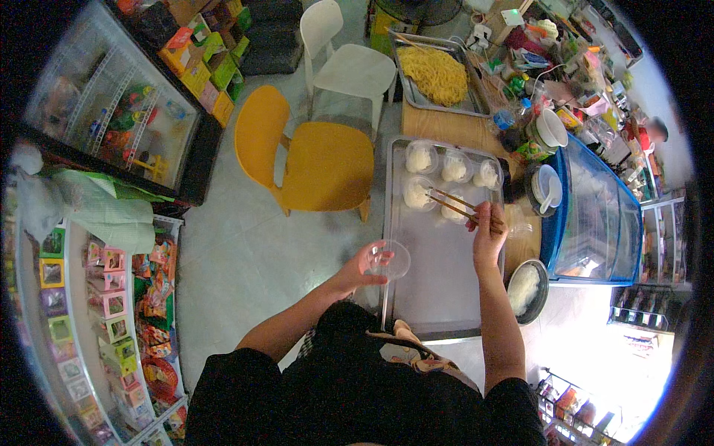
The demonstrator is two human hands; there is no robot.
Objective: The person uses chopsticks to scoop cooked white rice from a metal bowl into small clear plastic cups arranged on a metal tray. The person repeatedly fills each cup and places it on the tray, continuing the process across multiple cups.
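Observation:
My left hand [372, 266] holds a clear plastic cup [395, 260] beside the left edge of a large metal tray [435, 284]. Inside the cup I see no food. Wooden chopsticks [458, 204] are in my right hand [489, 231], above the tray; their tips are over a clear cup of white noodles [418, 194], and I cannot tell whether they touch it. Several more cups with white food [456, 167] stand at the tray's far end. A metal bowl of white noodles [524, 291] is to the right of my right forearm.
Beyond the tray, yellow noodles [435, 72] lie in a smaller metal tray on the wooden table [446, 129]. A blue-rimmed clear bin [597, 223] and a white bowl with a spoon [546, 187] are at the right. A yellow chair [329, 167] and a white chair [360, 69] stand left.

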